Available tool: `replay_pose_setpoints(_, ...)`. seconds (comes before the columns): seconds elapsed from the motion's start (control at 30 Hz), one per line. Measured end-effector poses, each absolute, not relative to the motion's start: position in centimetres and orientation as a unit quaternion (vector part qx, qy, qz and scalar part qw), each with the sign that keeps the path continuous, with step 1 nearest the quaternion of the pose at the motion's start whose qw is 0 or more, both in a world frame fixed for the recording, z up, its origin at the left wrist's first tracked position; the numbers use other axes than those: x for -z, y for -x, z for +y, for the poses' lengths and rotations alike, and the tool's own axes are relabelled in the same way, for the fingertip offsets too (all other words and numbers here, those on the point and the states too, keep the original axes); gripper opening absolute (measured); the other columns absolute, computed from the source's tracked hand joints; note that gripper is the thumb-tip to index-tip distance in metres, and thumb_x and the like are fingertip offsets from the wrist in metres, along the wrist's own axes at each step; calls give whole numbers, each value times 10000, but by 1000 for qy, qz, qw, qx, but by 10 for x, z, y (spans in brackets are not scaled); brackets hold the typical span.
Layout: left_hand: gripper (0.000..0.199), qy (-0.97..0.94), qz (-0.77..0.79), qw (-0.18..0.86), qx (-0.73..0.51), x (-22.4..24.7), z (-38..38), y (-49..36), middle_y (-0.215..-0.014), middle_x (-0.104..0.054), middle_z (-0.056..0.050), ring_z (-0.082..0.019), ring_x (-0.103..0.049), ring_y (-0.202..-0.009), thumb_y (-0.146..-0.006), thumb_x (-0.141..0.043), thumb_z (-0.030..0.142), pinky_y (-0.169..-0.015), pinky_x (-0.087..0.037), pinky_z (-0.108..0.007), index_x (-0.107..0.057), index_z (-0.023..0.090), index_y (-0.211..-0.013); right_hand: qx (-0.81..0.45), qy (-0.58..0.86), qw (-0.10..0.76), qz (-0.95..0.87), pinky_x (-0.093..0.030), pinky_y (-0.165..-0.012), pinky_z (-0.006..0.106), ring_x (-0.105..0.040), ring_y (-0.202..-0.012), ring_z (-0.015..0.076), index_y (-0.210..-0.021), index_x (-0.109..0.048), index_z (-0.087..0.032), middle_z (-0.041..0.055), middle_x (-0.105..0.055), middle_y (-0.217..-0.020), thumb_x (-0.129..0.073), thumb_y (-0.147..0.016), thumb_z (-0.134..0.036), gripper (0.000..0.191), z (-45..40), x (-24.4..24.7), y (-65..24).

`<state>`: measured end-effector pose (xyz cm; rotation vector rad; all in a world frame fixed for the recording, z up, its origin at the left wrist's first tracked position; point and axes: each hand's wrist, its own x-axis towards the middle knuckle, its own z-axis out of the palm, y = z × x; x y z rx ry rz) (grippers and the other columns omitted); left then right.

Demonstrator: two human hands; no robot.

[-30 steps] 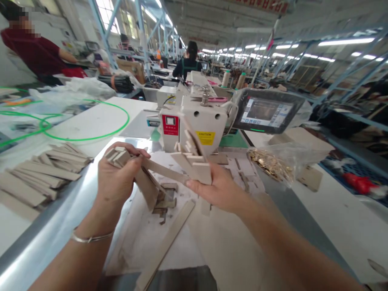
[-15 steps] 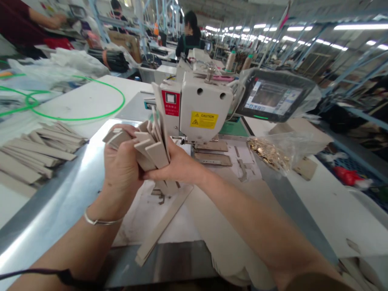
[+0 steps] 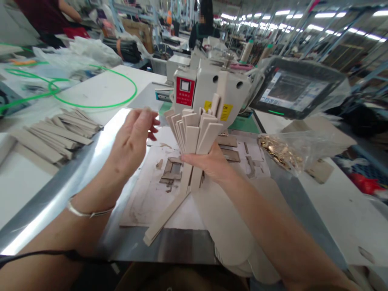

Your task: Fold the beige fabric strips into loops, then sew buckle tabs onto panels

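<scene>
A fanned bundle of flat beige strips (image 3: 192,135) stands upright in front of the sewing machine (image 3: 206,87), and my right hand (image 3: 212,161) is wrapped round its middle. One strip sticks up well above the others. To its left my left hand (image 3: 135,135) is raised over the metal plate, fingers loosely bent and apart, holding nothing. Under the bundle, a long beige strip (image 3: 165,220) lies slantwise on a stained white sheet (image 3: 142,206). Large beige rounded sheets (image 3: 233,222) lie beneath my right forearm.
A pile of similar strips (image 3: 54,137) lies at the left beside a green hose (image 3: 100,106). On the right are a control screen (image 3: 291,89) and a clear bag of gold-coloured metal parts (image 3: 279,153). A person (image 3: 201,28) is in the background.
My left hand has let go of the strips and moved apart from them. My right hand now holds the whole bundle alone, more upright and farther right. The view has shifted slightly.
</scene>
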<state>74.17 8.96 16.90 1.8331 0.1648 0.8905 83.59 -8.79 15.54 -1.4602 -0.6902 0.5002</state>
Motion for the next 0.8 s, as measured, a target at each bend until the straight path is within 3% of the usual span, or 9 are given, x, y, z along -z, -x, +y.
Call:
replay_pose_setpoints(0.1,390,-885,61,447,-116,-166,91,-724,-679,-616,-17,-160,-557,-596,-891,-586,595,-544,-436,-285,-683,222,-828,-224,639,676,-291,-562,-902,433,-682,-926,249,-970,-699,-222,26,-733,-955,-898,-580,-344,455,-117,-163,-840)
replay_pose_setpoints(0.17,331,-936,21,348,46,-154,81,-714,-701,-640,-18,-181,-578,-612,-792,-693,550,-567,-440,-298,-704,224,-849,-216,638,685,-279,-565,-907,445,-694,-925,256,-972,-711,-224,25,-735,-922,-909,-592,-348,446,-134,-165,-842)
replay_pose_setpoints(0.23,329,-957,-3,267,116,-140,65,-707,-845,-683,-54,-224,-630,-715,-691,-764,467,-642,-468,-327,-708,212,-891,-205,637,695,-265,-559,-926,454,-701,-948,262,-1000,-721,-229,21,-736,-911,-912,-608,-348,451,-146,-165,-843)
replay_pose_setpoints(0.33,246,-963,-26,214,163,-125,43,-703,-958,-686,-97,-272,-656,-823,-705,-689,337,-725,-474,-362,-682,194,-905,-201,637,699,-255,-564,-925,448,-705,-950,256,-1010,-726,-228,22,-744,-932,-905,-637,-328,426,-159,-159,-843)
replay_pose_setpoints(0.53,55,-953,-37,233,189,-125,46,-702,-798,-664,-50,-235,-610,-719,-744,-564,243,-655,-403,-323,-603,223,-777,-228,614,721,-225,-562,-927,432,-700,-934,243,-914,-718,-208,18,-734,-877,-912,-608,-278,370,-173,-149,-842)
replay_pose_setpoints(0.67,124,-937,-23,322,135,-130,71,-703,-705,-618,13,-166,-538,-630,-840,-542,324,-589,-369,-262,-546,230,-759,-267,581,742,-199,-556,-926,445,-690,-878,229,-908,-721,-202,17,-724,-889,-921,-567,-307,409,-178,-150,-845)
replay_pose_setpoints(0.8,201,-931,17,352,98,-131,88,-702,-654,-579,32,-147,-497,-602,-843,-583,402,-556,-368,-239,-535,229,-752,-296,551,758,-185,-558,-909,441,-686,-834,217,-924,-724,-198,13,-722,-866,-925,-532,-286,450,-180,-152,-850)
